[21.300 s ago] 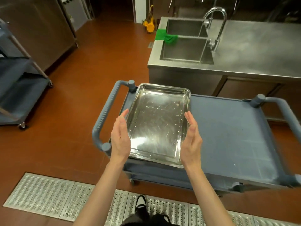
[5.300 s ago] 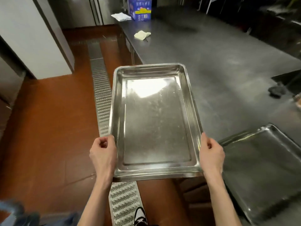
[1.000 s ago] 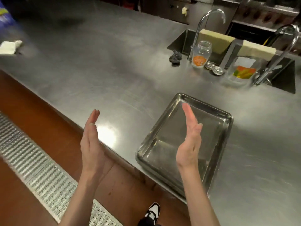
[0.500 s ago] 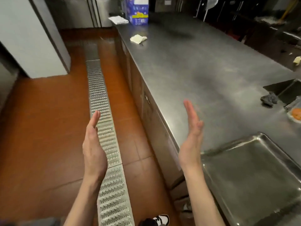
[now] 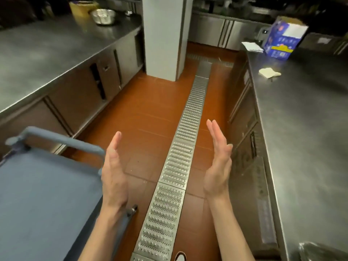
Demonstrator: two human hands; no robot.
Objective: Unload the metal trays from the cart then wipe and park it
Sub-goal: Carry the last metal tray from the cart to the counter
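Note:
The blue-grey cart (image 5: 41, 194) stands at the lower left, its top shelf bare, its handle bar (image 5: 62, 140) at the far end. My left hand (image 5: 113, 172) hovers over the cart's right edge, palm turned inward, fingers straight, holding nothing. My right hand (image 5: 218, 166) is held up over the floor beside the right counter, also flat and holding nothing. A corner of a metal tray (image 5: 322, 251) lies on the steel counter (image 5: 301, 129) at the bottom right.
A metal floor drain grate (image 5: 175, 166) runs down the orange-tiled aisle. A second steel counter (image 5: 47, 53) with a metal bowl (image 5: 103, 16) lines the left. A white pillar (image 5: 162, 34) stands ahead. A blue box (image 5: 284, 40) and a folded cloth (image 5: 269, 73) sit on the right counter.
My view has swung left from the right counter to the aisle, bringing the cart into sight. Both hands stay raised and hold nothing; the tray is now only a corner at the bottom right.

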